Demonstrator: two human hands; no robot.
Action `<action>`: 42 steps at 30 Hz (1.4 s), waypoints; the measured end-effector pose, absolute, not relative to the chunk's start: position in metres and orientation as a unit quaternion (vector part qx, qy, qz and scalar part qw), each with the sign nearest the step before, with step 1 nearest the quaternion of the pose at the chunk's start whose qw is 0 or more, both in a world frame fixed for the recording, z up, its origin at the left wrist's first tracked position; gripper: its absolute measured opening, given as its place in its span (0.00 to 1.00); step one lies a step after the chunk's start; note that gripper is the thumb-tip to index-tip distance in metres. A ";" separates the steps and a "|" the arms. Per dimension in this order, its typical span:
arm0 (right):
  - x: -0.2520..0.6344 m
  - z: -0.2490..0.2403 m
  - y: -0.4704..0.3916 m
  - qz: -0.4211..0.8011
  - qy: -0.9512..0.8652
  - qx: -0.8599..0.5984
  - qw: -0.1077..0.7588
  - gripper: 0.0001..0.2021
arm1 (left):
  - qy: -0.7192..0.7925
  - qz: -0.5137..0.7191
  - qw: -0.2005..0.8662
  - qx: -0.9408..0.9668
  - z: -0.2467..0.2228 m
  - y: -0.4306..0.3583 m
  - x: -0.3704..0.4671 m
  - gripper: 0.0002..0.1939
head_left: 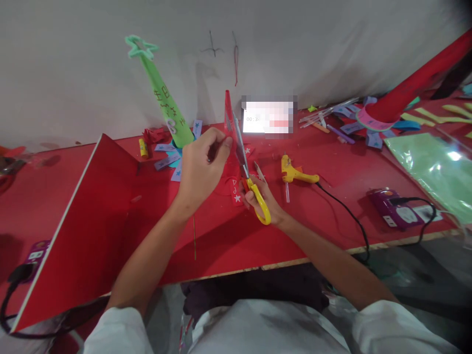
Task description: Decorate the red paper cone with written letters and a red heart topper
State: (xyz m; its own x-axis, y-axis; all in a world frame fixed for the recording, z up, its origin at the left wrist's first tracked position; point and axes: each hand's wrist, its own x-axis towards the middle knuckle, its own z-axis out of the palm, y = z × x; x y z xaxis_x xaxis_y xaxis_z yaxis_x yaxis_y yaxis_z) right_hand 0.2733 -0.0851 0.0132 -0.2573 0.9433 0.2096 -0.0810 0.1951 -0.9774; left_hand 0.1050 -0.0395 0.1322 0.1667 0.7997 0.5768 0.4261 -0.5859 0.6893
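Note:
My left hand pinches a narrow red strip, raised upright above the table. In my right hand is a pair of scissors with yellow handles, its blades pointing up beside the strip. Whether the blades touch the strip I cannot tell. Under my hands lie red pieces with white stars and marks, partly hidden. Just beyond my left hand stands a green cone with dark writing and a fuzzy star on top, with lilac tabs spread around its base.
A red upright board divides the table at left. A yellow glue gun with a black cord lies right of my hands. Farther right are a purple power socket, green sheets and a red cone. A lit phone leans at the wall.

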 end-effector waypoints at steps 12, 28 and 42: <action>0.274 0.029 -0.086 0.523 -0.603 -0.382 0.466 0.38 | 0.421 0.504 0.173 0.734 0.132 -0.035 0.100 0.17; 0.275 0.029 -0.086 0.502 -0.603 -0.405 0.469 0.35 | 0.418 0.505 0.173 0.735 0.130 -0.035 0.100 0.16; 0.278 0.027 -0.083 0.492 -0.614 -0.396 0.474 0.32 | 0.424 0.498 0.180 0.735 0.131 -0.035 0.098 0.20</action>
State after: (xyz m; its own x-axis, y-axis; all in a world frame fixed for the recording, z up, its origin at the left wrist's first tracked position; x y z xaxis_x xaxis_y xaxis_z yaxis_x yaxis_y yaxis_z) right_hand 0.2779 -0.0833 0.0269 -0.2373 0.9521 0.1929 0.0202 0.2034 -0.9789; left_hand 0.0983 -0.0351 0.1310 0.1446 0.8028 0.5785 0.4436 -0.5752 0.6873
